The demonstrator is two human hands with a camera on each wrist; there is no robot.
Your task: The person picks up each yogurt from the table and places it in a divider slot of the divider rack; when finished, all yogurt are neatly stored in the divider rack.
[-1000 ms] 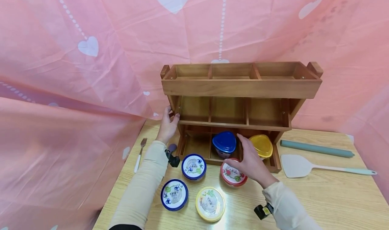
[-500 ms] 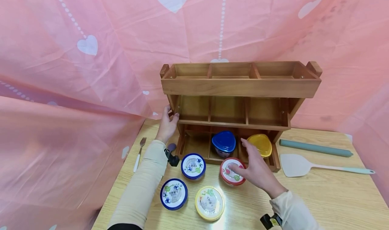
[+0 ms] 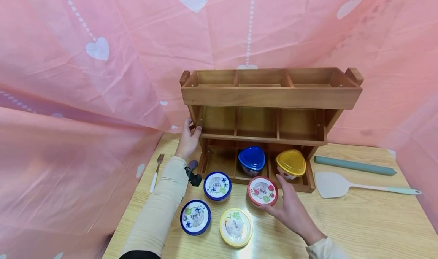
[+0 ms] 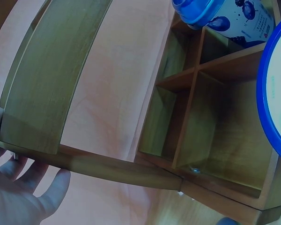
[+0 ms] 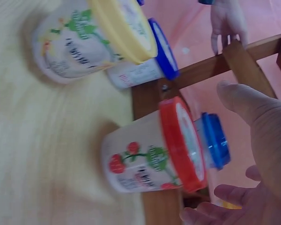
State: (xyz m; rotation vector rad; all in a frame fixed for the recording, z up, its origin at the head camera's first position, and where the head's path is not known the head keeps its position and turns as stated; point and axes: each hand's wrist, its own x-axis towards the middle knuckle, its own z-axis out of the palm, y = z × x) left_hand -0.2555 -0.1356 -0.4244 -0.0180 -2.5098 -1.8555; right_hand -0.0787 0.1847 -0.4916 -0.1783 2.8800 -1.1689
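Observation:
My left hand [image 3: 186, 141] grips the left side frame of a three-tier wooden rack [image 3: 272, 98]; in the left wrist view its fingers curl about the wood. Over the table, my right hand [image 3: 291, 211] is spread, thumb and fingers apart, beside a tub with a red lid and strawberry print [image 3: 262, 191]. The thumb tip overlaps the lid's near edge in the head view, while the right wrist view has the palm [image 5: 271, 150] facing the tub, holding nothing. In the rack's bottom tier sit a blue-lidded cup [image 3: 251, 159] and a yellow-lidded cup [image 3: 291, 163].
Two blue-lidded tubs [image 3: 195, 217] and a yellow-lidded tub [image 3: 236, 228] stand in front of the rack. A fork [image 3: 157, 173] lies at left. To the right lie a white spatula [image 3: 332, 185] and a green-grey rod [image 3: 355, 165]. Pink cloth [image 3: 143, 53] hangs behind.
My right hand has drawn back from above the red-lidded tub and the yellow-lidded cup toward the near right, uncovering both. My left hand keeps its grip on the rack.

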